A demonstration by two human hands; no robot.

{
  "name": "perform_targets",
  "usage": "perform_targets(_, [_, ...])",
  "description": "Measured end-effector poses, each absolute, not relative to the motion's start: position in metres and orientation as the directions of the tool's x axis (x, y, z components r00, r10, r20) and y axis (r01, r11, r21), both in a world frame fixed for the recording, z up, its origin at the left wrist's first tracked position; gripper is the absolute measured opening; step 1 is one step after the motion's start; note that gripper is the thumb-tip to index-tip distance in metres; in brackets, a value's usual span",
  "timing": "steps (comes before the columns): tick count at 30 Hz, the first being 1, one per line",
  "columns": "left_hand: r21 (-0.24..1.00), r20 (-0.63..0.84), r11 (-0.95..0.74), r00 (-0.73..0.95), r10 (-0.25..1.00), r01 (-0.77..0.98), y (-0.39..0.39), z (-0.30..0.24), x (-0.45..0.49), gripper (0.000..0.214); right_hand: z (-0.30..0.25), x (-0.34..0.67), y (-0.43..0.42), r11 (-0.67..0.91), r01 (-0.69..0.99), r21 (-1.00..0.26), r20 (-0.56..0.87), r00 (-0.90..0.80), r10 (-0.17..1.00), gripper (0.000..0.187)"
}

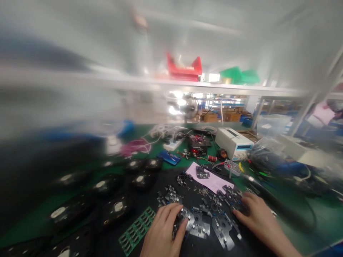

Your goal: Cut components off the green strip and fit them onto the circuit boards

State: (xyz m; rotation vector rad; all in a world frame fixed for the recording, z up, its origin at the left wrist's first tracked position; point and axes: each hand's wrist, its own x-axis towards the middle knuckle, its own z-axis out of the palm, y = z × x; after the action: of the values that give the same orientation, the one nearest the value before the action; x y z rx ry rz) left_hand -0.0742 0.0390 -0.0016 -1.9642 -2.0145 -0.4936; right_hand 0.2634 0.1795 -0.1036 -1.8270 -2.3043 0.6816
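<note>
My left hand curls its fingers and thumb around a small silver-and-black metal-plated circuit assembly at the lower middle of the head view. To the right, my right hand has its thumb and fingers closed about the edge of a dark circuit assembly, partly hidden by the fingers. Between my hands lie more such assemblies, some with bare metal plates and blue parts. Just beyond them is a small heap of screws. A green panel of small boards lies left of my left hand.
Black rounded housings with pale round centres spread over the left side. Behind are a pink sheet, a blue card, a black box with a red light and a white instrument. A shelf above bears a red bin.
</note>
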Motion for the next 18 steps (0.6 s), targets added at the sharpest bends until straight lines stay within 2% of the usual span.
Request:
perform_targets(3, [0.186, 0.328, 0.056, -0.116, 0.938, 0.981, 0.032, -0.006, -0.077, 0.030, -0.105, 0.263, 0.182, 0.100, 0.899, -0.427, -0.185, -0.195, 0.963, 0.071])
perform_targets(5, [0.364, 0.146, 0.154, -0.219, 0.965, 0.919, 0.027, -0.009, -0.078, 0.036, -0.099, 0.262, 0.181, 0.048, 0.898, -0.437, -0.208, -0.153, 0.966, 0.076])
perform_targets(8, [0.602, -0.140, 0.338, -0.321, 0.937, 0.724, 0.025, -0.003, -0.072, 0.049, -0.077, 0.256, 0.175, 0.011, 0.883, -0.470, -0.245, -0.142, 0.959, 0.079])
perform_targets(10, [0.694, -0.241, 0.383, -0.304, 0.922, 0.610, 0.028, 0.013, -0.062, 0.059, -0.052, 0.246, 0.166, 0.016, 0.848, -0.530, -0.286, -0.196, 0.938, 0.082])
perform_targets(12, [0.777, -0.343, 0.502, -0.413, 0.844, 0.380, 0.035, 0.037, -0.049, 0.075, -0.023, 0.231, 0.153, 0.066, 0.771, -0.634, -0.344, -0.357, 0.869, 0.081])
perform_targets(15, [0.826, -0.514, 0.554, -0.270, 0.814, 0.100, 0.046, 0.075, -0.033, 0.101, 0.017, 0.202, 0.135, 0.062, 0.633, -0.772, -0.474, -0.638, 0.607, 0.074])
perform_targets(17, [0.800, -0.595, 0.600, -0.097, 0.798, 0.033, 0.051, 0.095, -0.030, 0.097, 0.034, 0.187, 0.128, 0.040, 0.569, -0.822, -0.463, -0.707, 0.534, 0.059])
perform_targets(18, [0.780, -0.625, 0.626, -0.068, 0.778, -0.005, 0.052, 0.102, -0.030, 0.094, 0.039, 0.182, 0.126, -0.011, 0.537, -0.844, -0.456, -0.705, 0.543, 0.057])
